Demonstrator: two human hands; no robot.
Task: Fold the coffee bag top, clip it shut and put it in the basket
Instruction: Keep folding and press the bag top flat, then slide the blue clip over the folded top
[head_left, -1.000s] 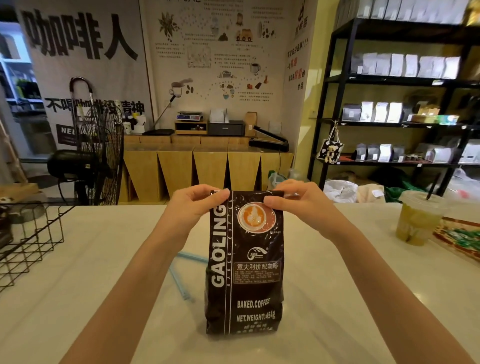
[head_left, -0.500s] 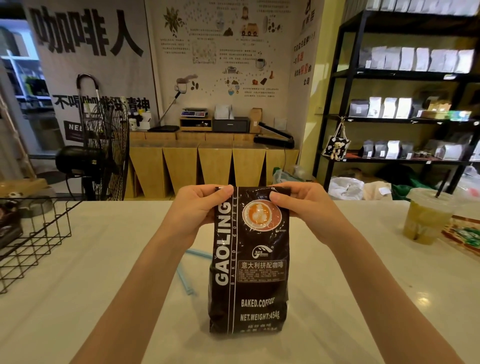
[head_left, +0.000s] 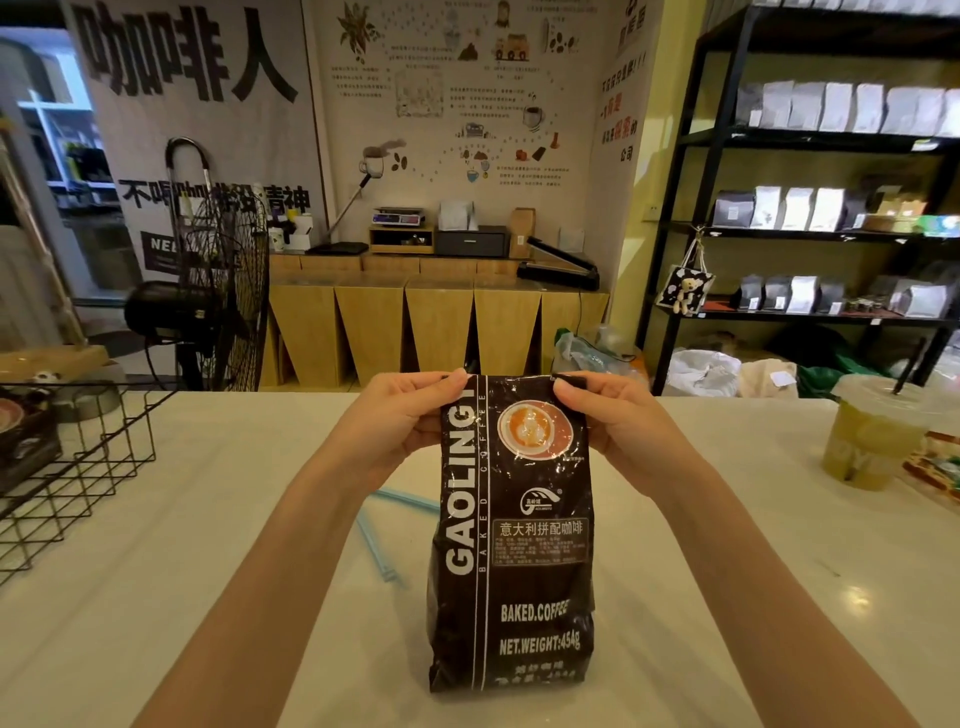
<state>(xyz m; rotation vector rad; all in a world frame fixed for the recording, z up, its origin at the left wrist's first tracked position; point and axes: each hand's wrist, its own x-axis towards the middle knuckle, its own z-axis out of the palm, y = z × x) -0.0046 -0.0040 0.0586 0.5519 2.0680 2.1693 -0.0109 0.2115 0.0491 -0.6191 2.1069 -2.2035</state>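
The dark coffee bag (head_left: 511, 535) is standing upright on the pale worktop (head_left: 727, 597), with the left hand (head_left: 397, 423) and right hand (head_left: 618, 423) each pinching a top corner. To fold well, I'd be keeping both pinches level and rolling the top down evenly (the blue clip (head_left: 387, 525) is lying just behind). The wire basket (head_left: 83, 467) is sitting well apart, at the left.
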